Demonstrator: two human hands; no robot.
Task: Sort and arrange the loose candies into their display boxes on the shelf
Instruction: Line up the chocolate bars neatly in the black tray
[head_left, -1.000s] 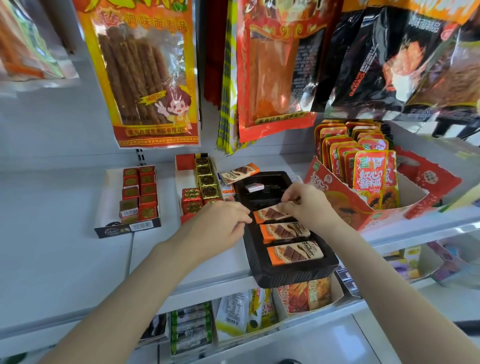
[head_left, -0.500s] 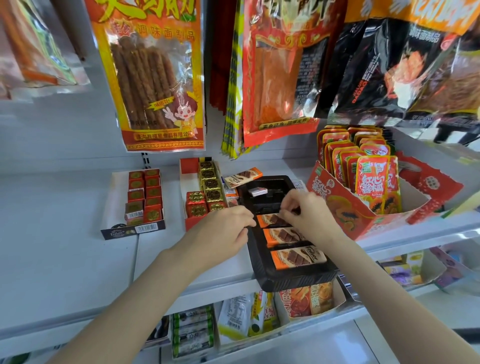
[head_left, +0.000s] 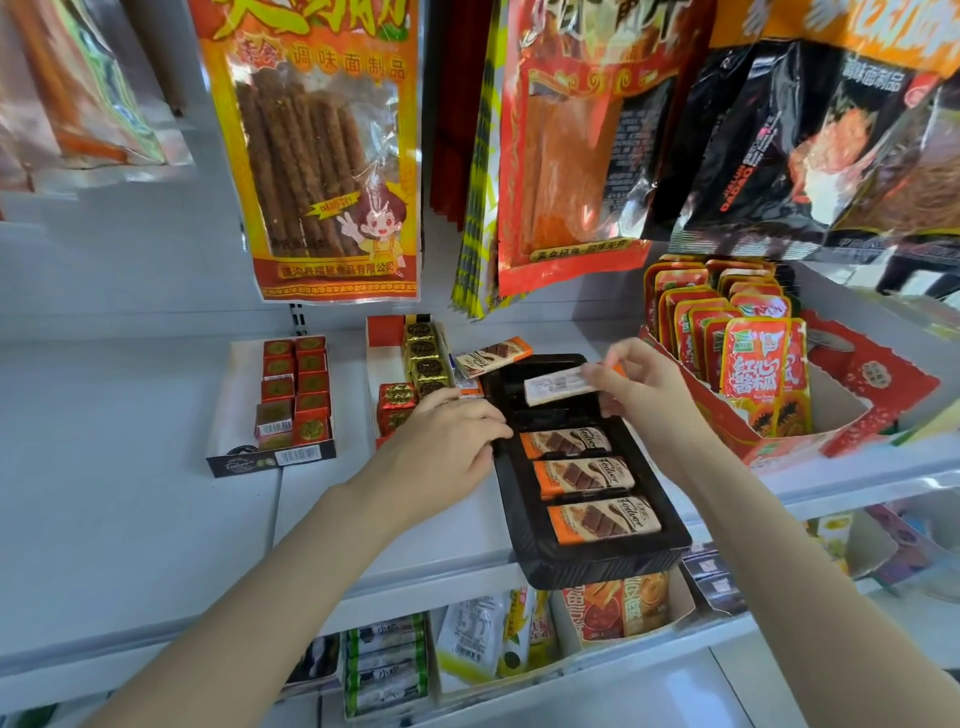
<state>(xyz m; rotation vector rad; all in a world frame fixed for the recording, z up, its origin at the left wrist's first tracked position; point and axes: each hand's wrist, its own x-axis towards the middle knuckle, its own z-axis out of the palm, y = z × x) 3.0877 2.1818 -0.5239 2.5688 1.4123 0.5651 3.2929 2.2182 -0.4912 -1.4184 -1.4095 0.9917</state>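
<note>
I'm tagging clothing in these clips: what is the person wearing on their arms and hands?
Nothing that shows. Both forearms are bare right down to the bottom edge of the picture, with no sleeves or cuffs in sight. The left hand and right hand have no gloves, and no rings, watch or bracelet can be seen.

Sorting chocolate bars into the black tray (head_left: 524, 499) on a white shelf (head_left: 130, 467)

Right hand (head_left: 641, 387) pinches a white-backed bar (head_left: 558, 387) over the tray's far end, left hand (head_left: 441, 452) rests at the tray's left edge. Three orange bars (head_left: 584, 475) lie in the near slots. Another orange bar (head_left: 491, 356) sits just behind the tray, red candy cubes (head_left: 293, 389) in a box off to the left.
</note>
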